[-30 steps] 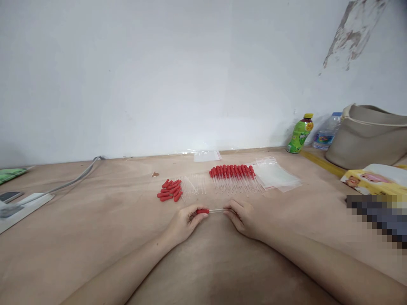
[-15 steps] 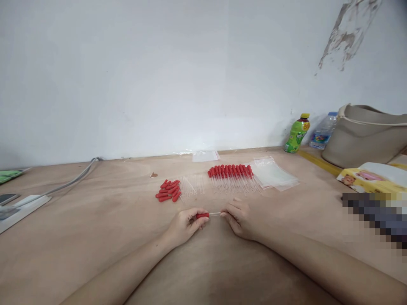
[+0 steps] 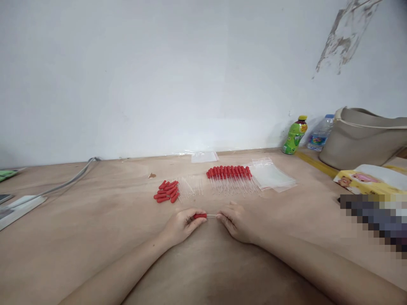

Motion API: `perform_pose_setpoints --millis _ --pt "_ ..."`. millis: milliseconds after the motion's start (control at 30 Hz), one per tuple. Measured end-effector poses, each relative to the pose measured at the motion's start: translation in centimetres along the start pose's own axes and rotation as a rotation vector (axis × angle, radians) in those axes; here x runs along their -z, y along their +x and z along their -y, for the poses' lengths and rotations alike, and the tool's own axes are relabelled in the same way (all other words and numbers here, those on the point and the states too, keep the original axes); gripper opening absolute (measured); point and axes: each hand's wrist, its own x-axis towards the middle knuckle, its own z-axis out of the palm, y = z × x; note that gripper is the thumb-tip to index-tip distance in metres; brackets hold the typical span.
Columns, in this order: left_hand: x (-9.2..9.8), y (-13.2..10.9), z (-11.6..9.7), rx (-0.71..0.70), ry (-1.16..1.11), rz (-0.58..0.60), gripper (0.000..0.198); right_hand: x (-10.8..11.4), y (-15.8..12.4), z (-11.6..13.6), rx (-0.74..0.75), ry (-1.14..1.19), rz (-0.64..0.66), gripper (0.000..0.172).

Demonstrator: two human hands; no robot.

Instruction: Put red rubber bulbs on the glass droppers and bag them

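Observation:
Between the fingers of my left hand [image 3: 182, 225] is a red rubber dropper bulb [image 3: 200, 216]. A clear thin dropper tube [image 3: 211, 216] runs from the bulb's open end to my right hand [image 3: 235, 221], which pinches its other end. The tube meets the bulb; how deep it sits inside I cannot tell. Beyond my left hand lies a pile of loose red bulbs [image 3: 167, 191], with several clear tubes [image 3: 191, 186] beside it. Beyond my right hand, a row of droppers with red bulbs [image 3: 229, 173] lies side by side, tips toward me.
Clear zip bags [image 3: 274, 176] lie right of the row, and another bag [image 3: 204, 157] by the wall. At the right stand a green drink bottle [image 3: 295, 135], a water bottle [image 3: 321, 133], a beige bin [image 3: 359, 142] and a yellow tissue pack [image 3: 362, 181]. A grey cable [image 3: 74, 178] crosses the left.
Both hands stay on the dropper parts with almost the same grip. The view has shifted slightly, and the visible stretch of tube between the hands looks a little shorter.

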Motion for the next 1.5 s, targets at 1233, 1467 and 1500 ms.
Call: perform_pose_setpoints --millis 1233,1467,1500 --pt "1.2 0.4 0.2 -0.009 0.265 0.031 0.012 -3.5 11.5 -2.6 -0.758 -0.139 -0.033 0.032" --pt "1.3 0.4 0.2 -0.009 0.252 0.018 0.012 -3.3 11.4 -1.9 -0.709 -0.137 -0.007 0.032" --pt "1.3 0.4 0.3 -0.011 0.252 0.014 0.012 -3.2 11.4 -1.7 -0.698 -0.134 -0.001 0.031"
